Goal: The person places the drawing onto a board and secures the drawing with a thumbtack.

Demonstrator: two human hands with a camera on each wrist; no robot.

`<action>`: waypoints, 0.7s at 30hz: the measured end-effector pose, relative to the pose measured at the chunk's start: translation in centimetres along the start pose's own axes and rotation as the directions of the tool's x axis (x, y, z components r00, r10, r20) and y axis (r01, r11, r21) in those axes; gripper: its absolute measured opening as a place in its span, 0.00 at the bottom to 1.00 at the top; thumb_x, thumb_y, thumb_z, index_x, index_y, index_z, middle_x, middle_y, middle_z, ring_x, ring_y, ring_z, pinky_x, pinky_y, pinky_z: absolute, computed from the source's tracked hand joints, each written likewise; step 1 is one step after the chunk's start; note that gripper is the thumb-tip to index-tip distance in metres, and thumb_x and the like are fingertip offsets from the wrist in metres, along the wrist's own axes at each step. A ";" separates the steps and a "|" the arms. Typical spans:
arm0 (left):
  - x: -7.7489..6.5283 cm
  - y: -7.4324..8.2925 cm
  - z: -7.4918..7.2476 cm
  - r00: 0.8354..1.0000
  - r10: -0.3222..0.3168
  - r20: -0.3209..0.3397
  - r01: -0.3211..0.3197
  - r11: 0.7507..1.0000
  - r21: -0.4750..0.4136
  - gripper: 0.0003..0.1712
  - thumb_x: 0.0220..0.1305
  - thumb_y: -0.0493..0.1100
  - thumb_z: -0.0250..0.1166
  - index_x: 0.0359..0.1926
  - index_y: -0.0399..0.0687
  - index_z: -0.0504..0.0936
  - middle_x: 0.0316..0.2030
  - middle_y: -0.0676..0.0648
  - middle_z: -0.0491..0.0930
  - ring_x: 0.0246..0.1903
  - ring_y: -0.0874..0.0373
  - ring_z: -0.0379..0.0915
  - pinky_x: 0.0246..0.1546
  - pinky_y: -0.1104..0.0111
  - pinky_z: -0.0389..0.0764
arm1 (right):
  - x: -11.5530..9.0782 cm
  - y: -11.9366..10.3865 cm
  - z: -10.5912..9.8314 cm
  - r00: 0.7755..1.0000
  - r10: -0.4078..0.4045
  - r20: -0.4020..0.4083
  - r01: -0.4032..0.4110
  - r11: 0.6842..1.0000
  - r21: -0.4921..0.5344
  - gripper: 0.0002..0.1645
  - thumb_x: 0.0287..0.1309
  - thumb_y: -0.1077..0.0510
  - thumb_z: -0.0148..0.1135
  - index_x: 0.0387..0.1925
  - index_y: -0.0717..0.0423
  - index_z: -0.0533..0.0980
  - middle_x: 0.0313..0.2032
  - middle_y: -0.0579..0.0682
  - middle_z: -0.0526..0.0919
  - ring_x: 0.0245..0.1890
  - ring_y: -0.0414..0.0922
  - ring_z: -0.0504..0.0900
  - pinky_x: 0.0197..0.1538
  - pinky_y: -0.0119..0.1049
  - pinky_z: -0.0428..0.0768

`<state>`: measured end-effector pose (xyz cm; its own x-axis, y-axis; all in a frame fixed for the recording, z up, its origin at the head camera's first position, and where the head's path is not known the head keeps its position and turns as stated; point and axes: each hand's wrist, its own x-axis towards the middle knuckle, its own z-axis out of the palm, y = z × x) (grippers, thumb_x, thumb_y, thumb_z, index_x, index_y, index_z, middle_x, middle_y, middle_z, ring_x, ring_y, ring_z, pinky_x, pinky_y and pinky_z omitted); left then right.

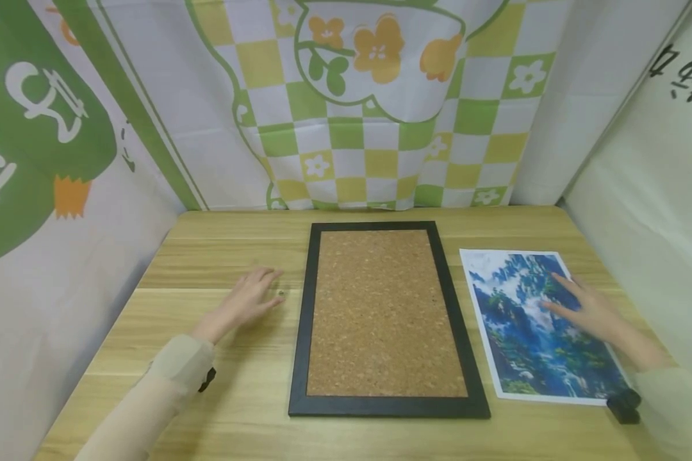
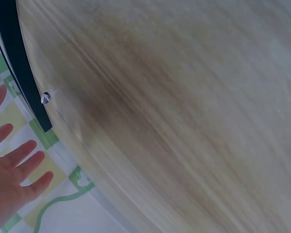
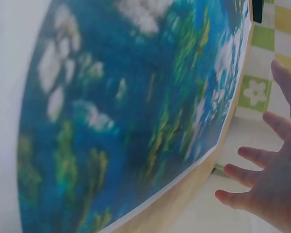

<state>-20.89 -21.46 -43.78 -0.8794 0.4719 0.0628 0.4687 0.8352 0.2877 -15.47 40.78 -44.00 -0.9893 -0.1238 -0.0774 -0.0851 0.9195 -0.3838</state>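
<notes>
A black-framed cork board (image 1: 380, 320) lies on the wooden table between the two hands. My left hand (image 1: 247, 301) is left of the frame, fingers spread and holding nothing. Just off its fingertips is a small shiny metallic piece (image 2: 46, 98), too small to make out its kind. To the right of the board lies a white-bordered print (image 1: 530, 326) of blue mountains, trees and a waterfall. Over the print's right side is my right hand (image 1: 596, 314), its fingers spread with nothing in them. The right wrist view shows these fingers apart beside the print (image 3: 136, 111).
The wooden table (image 1: 219, 250) backs onto a green, yellow and white checked curtain (image 1: 375, 147) with flowers. Printed cloth hangs on the left (image 1: 52, 128), and a pale sheet with dark characters (image 1: 657, 192) on the right.
</notes>
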 end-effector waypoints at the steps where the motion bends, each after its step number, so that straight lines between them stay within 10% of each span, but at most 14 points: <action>1: 0.1 0.0 0.1 1.000 0.002 0.001 -0.002 1.000 -0.006 0.34 0.60 0.50 0.60 0.63 0.39 0.63 0.59 0.34 0.64 0.60 0.38 0.58 0.60 0.42 0.55 | 0.0 0.2 0.0 1.000 0.007 0.008 -0.007 1.000 0.006 0.47 0.60 0.41 0.52 0.67 0.66 0.47 0.60 0.83 0.45 0.54 0.81 0.49 0.48 0.76 0.51; 21: 1.7 -1.0 1.5 1.000 0.001 0.024 0.002 0.991 -0.134 0.15 0.57 0.34 0.61 0.47 0.37 0.76 0.44 0.41 0.76 0.45 0.48 0.74 0.49 0.57 0.75 | 0.2 1.9 -0.4 0.999 -0.010 0.034 0.008 0.997 0.082 0.45 0.55 0.49 0.61 0.60 0.77 0.55 0.55 0.85 0.54 0.31 0.62 0.77 0.49 0.70 0.60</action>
<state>-22.73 -21.04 -45.40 -0.8768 0.4793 0.0398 0.4511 0.7909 0.4135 -15.84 42.69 -44.35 -0.9838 -0.1460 -0.1045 -0.0826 0.8851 -0.4581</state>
